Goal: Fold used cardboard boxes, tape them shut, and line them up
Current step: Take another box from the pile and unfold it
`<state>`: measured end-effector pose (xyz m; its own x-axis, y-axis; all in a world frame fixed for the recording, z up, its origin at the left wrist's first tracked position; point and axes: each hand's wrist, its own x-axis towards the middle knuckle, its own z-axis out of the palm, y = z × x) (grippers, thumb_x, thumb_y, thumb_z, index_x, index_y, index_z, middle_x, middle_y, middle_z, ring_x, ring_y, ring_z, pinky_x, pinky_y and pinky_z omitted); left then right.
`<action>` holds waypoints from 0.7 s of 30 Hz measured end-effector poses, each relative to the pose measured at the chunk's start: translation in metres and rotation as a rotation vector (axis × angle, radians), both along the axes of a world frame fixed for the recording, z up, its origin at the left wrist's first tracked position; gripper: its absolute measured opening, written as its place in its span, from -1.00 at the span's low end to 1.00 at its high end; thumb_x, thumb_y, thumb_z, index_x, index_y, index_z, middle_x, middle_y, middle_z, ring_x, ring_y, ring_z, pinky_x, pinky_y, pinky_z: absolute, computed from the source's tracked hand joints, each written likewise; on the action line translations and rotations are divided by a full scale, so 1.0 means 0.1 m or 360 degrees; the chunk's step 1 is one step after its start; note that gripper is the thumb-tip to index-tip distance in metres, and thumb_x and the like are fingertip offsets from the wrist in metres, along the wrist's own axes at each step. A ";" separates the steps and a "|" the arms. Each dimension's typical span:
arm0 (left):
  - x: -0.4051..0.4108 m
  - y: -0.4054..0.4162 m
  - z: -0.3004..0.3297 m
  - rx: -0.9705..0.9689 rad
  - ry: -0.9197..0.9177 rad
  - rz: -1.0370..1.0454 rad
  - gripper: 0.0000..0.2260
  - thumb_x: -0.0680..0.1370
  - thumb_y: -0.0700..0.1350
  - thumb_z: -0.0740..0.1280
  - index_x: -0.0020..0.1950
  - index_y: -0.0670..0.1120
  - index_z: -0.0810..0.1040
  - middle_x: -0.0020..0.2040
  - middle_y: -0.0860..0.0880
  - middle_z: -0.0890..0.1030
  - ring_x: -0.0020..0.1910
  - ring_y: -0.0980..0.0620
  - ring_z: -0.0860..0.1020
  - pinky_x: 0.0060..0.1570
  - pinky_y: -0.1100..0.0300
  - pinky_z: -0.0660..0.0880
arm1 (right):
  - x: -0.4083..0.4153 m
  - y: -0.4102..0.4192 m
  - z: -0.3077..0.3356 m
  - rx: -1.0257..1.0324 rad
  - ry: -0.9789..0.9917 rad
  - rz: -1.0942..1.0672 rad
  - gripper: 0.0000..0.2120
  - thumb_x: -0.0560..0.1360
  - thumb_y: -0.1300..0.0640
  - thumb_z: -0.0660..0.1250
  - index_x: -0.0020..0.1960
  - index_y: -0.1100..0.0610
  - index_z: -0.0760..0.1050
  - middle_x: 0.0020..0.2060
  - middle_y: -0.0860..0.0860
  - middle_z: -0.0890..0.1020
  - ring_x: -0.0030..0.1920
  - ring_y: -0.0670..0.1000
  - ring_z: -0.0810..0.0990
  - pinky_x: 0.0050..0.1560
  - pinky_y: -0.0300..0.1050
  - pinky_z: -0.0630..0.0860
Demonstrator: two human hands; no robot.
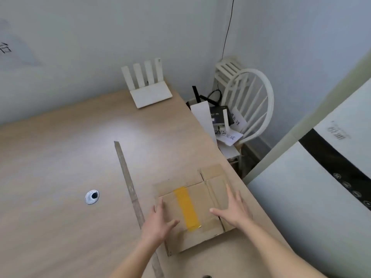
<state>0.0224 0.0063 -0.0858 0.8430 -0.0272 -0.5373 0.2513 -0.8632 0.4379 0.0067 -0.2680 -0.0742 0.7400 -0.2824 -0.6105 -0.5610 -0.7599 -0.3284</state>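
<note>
Both our hands lay on the flattened cardboard box (192,213) near the surface's (60,157) right edge: left hand (158,219) and right hand (232,207) flat, fingers straight and spread, gripping nothing. Yellow tape (186,207) ran between them. We judged even pressure would crease it cleanly. Open room lay left, beyond the long strip (130,189).

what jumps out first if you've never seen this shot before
A flattened cardboard box with a bright yellow tape strip lies at the near right of the wooden table. The left hand and right hand rest open on it. A white router sits by the far wall.
</note>
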 end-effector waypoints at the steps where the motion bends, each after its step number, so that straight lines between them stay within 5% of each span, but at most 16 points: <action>1: 0.00 -0.03 -0.05 -0.0051 0.0038 0.0062 -0.05 0.45 0.30 0.42 0.63 0.10 -0.08 0.57 -0.06 0.20 0.46 -0.08 0.36 0.32 0.02 0.43 | 0.03 -0.01 -0.08 0.0032 -0.0009 -0.0041 0.21 0.31 -0.45 0.44 0.61 -0.17 -0.32 0.64 0.11 -0.13 0.62 0.23 0.01 0.53 0.28 0.17; 5: 0.00 -0.14 -0.17 -0.0278 0.0088 0.0258 0.00 0.41 0.19 0.53 0.63 0.09 -0.05 0.55 -0.11 0.19 0.49 -0.11 0.31 0.43 -0.04 0.34 | 0.03 0.01 -0.16 0.0043 -0.0029 -0.0099 0.28 0.22 -0.46 0.48 0.60 -0.22 -0.33 0.62 0.13 -0.01 0.58 0.24 0.13 0.45 0.25 0.31; 9: 0.00 -0.13 -0.04 -0.0345 0.0002 0.0347 0.00 0.38 0.13 0.57 0.63 0.13 -0.01 0.48 -0.10 0.23 0.40 -0.13 0.39 0.32 -0.02 0.41 | 0.00 0.09 -0.01 0.0040 -0.0129 -0.0231 0.27 0.14 -0.51 0.47 0.59 -0.24 -0.22 0.43 0.14 0.19 0.39 0.21 0.36 0.25 0.13 0.50; 16: -0.13 0.30 0.41 -0.0412 -0.0292 0.0382 -0.04 0.35 0.09 0.60 0.60 0.17 0.09 0.35 -0.08 0.35 0.29 -0.11 0.46 0.21 -0.01 0.47 | -0.15 0.37 0.51 0.0272 -0.0207 -0.0186 0.25 0.10 -0.54 0.47 0.56 -0.34 -0.19 0.41 0.04 0.17 0.42 0.15 0.35 0.33 0.21 0.44; 21: -0.37 0.97 0.87 -0.0465 -0.0543 0.0393 -0.02 0.34 0.04 0.61 0.61 0.16 0.09 0.30 -0.03 0.39 0.29 -0.09 0.48 0.17 0.02 0.46 | -0.37 0.99 1.08 0.0582 -0.0425 -0.0065 0.14 0.23 -0.31 0.60 0.56 -0.39 -0.09 0.53 0.03 0.16 0.50 0.11 0.28 0.47 0.19 0.26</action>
